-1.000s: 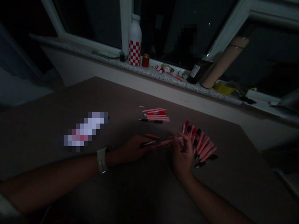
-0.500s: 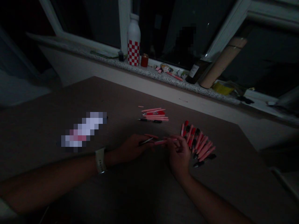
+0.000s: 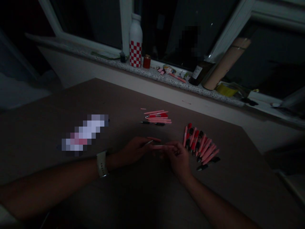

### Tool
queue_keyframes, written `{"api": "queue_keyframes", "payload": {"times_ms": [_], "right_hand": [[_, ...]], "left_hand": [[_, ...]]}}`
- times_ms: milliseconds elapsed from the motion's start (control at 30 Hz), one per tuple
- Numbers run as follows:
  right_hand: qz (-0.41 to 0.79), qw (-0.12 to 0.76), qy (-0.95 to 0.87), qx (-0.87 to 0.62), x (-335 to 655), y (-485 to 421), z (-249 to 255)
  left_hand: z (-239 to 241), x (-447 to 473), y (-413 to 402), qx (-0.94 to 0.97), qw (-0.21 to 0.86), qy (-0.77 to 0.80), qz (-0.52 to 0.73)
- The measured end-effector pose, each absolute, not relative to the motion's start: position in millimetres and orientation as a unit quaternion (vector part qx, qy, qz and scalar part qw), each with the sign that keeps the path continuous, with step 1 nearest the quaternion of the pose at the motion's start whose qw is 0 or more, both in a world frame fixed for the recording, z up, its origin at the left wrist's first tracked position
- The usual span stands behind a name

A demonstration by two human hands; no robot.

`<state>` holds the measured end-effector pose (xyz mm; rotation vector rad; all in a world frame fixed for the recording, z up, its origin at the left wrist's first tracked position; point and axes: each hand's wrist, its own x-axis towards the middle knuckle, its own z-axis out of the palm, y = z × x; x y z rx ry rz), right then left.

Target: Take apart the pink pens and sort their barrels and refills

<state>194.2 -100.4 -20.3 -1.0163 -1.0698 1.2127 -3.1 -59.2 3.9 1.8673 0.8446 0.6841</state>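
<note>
My left hand (image 3: 134,151), with a pale watch strap (image 3: 102,163) on its wrist, is closed around a few pens (image 3: 154,139); a pink one and a thin silvery part stick out past the fingers. My right hand (image 3: 179,159) pinches a pink pen (image 3: 159,147), whose far end reaches the left fingertips. Just right of that hand, a fanned row of pink, red and black pens (image 3: 202,144) lies on the table (image 3: 119,101). Beyond both hands rests a smaller bunch of pink, red and black pens (image 3: 156,117). Dim light hides finger details.
A pixelated pale object (image 3: 83,135) lies at the left of the table. On the granite windowsill (image 3: 114,62) stand a red-checked white bottle (image 3: 135,41), a small red jar (image 3: 146,61), a dark bottle (image 3: 201,73) and a leaning cardboard tube (image 3: 227,65).
My right hand has moved slightly left and turned, bringing the pink pen closer to my left hand. The left hand and the pens on the table stay in place.
</note>
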Motion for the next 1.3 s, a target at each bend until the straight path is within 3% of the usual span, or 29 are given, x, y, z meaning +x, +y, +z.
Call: {"api": "queue_keyframes", "payload": {"times_ms": [200,600,733,1300], "right_hand": [[0.497,0.461,-0.588,-0.441,192.8,-105.8,-20.2],[0.501,0.57,-0.493,-0.426,191.1,-103.0,-25.4],[0.448,0.608,-0.482,-0.444,191.2,-102.6,-25.0],[0.477,0.586,-0.453,-0.472,194.0,-98.7,-23.7]], "left_hand": [[3.8,-3.9,-58.6,0.743,0.481,0.335,0.323],[-1.3,2.6,-61.7,0.628,0.53,0.421,0.383],[-4.9,2.4,-61.2,0.63,0.511,0.425,0.402],[7.8,0.5,-60.0,0.661,0.477,0.452,0.363]]}}
